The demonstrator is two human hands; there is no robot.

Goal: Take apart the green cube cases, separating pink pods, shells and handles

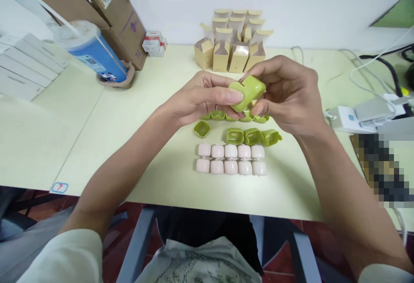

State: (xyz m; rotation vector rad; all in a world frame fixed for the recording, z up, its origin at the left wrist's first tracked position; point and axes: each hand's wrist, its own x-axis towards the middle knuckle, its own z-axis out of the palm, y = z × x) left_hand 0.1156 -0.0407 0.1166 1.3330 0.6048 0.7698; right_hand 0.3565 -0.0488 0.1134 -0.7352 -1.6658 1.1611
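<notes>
Above the table, my left hand (207,95) pinches a small glossy green plastic case (254,88) between thumb and fingers. On its other side, the fingertips of my right hand (284,89) press on the same case, and a small pale bit shows by the right thumb. Below the hands stand several open green shells (234,136) with wavy rims, one of them apart to the left (202,129). A further row of green shells (218,115) is partly hidden by my hands. Nearer me, pale pink and white rounded pieces (230,167) lie in two rows.
Open small cardboard boxes (221,55) stand grouped at the back. On the left are a blue drink cup (97,59) with a straw, a large carton (129,33) and white boxes (22,67). A power strip (349,117) and cables lie on the right.
</notes>
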